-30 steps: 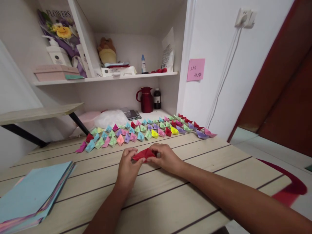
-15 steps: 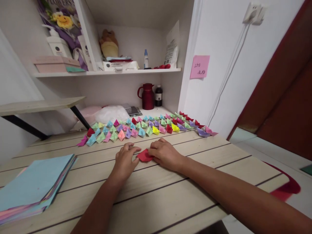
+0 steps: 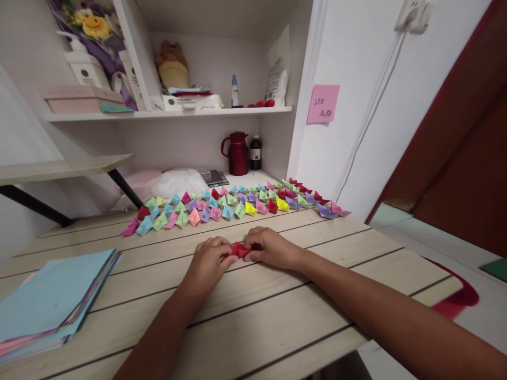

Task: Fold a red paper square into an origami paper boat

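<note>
Paper piece [image 3: 240, 250], red, quantity 1: folded small, with creased, sloping faces that rise to a low point in the middle. I view it from the near side; both ends are covered by fingers, so I cannot tell its full outline. Location: middle of the slatted wooden table [image 3: 269, 327], between the 2 hands; whether it touches the wood I cannot tell.

Left hand [image 3: 208, 261]: thumb and fingers pinched on the left end of the paper piece. Right hand [image 3: 273, 248]: fingers curled, thumb below, gripping the right end.

Far side of the table: rows of small folded paper boats [image 3: 227, 212] in red, pink, purple, blue, green and yellow. Near left: stack of coloured paper [image 3: 51, 295], light blue sheet uppermost.

Writing: pink note [image 3: 323, 104] on the wall at far right, handwritten, "250" legible to me, the line beneath not. White packet [image 3: 192, 102] on the shelf [image 3: 170, 114]: dark round mark and print too small for me to read. Dark bottle [image 3: 255, 153] beside the red jug [image 3: 238, 154]: white label, text unreadable. White pump bottle [image 3: 87, 69], far left: round black emblem.
</note>
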A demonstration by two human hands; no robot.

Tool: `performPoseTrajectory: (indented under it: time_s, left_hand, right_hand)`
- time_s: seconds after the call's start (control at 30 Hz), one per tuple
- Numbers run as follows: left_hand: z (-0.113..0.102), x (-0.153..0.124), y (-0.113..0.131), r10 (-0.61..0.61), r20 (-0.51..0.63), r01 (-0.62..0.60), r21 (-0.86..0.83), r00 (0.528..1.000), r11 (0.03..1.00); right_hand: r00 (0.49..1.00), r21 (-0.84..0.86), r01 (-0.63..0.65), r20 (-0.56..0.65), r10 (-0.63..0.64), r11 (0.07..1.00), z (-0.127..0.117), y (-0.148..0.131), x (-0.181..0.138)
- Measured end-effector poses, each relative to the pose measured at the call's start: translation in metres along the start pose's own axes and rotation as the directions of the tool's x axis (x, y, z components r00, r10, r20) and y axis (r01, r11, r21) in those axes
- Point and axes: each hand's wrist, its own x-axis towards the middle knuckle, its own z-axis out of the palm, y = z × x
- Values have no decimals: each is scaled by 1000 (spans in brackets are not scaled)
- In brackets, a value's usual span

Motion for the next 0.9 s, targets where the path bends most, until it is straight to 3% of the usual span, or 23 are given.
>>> performPoseTrajectory:
  time_s: [0.13,0.33,0.63,0.77,0.9]
  left_hand:
    - [3,2,-3,-125,-46,121,-97,991,988]
    - [7,4,-5,-165,-55,160,-89,985,983]
    - [10,8,-4,-201,-90,203,14,975,979]
    - [12,9,-5,-203,-102,212,78,974,974]
    - [13,8,-7,-188,-132,209,174,973,962]
  right_hand:
    - [984,151,-168,-26,174,974,-1,4,1]
    - [974,-3,-226,-31,225,974,0,-4,3]
    - [969,-82,-246,-36,244,966,3,-5,4]
    - [965,-66,-251,-95,244,966,2,-7,2]
    - [982,-38,-158,-108,153,987,3,-8,1]
